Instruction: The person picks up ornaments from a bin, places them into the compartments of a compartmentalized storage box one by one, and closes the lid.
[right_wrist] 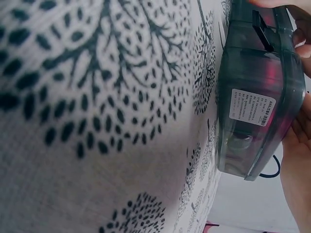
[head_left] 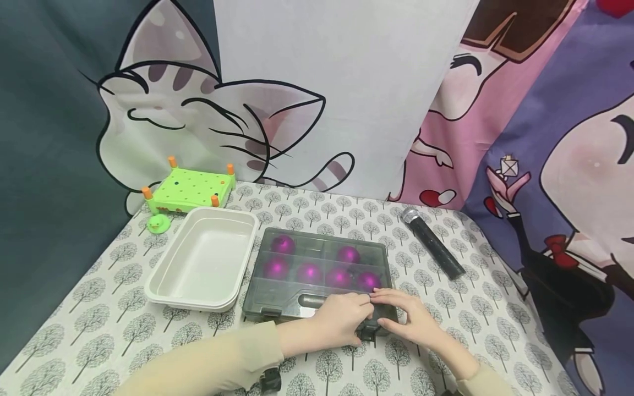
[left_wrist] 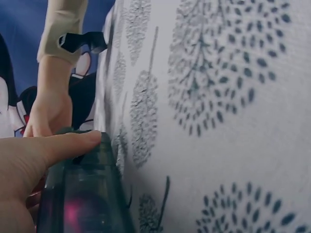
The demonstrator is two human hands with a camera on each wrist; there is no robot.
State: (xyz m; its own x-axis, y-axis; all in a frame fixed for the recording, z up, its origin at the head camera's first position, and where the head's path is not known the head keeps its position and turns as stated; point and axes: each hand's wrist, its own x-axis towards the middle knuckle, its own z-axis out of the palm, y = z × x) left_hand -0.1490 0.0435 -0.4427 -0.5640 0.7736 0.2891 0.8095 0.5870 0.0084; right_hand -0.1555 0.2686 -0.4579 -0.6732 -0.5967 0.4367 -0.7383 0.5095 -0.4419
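Note:
A grey translucent storage box (head_left: 297, 300) with a built-in handle lies on the table, its lid down over several shiny purple balls (head_left: 311, 272). At its front right corner, my left hand (head_left: 342, 318) curls its fingers over the lid and sets its thumb at the black latch (head_left: 367, 330). The left wrist view shows that thumb (left_wrist: 73, 145) along the box's edge. My right hand (head_left: 413, 319) rests on the same corner, fingers fairly straight on the lid and thumb near the latch. A white label (right_wrist: 251, 107) shows on the box's side in the right wrist view.
Left of the box stands a white plastic basin (head_left: 203, 264). Behind it are a green pegged toy stand (head_left: 190, 190) with orange legs and a small green duck toy (head_left: 158, 224). A black flashlight-like cylinder (head_left: 433, 245) lies at the right. Printed curtains hang behind the tree-patterned tablecloth (head_left: 99, 324).

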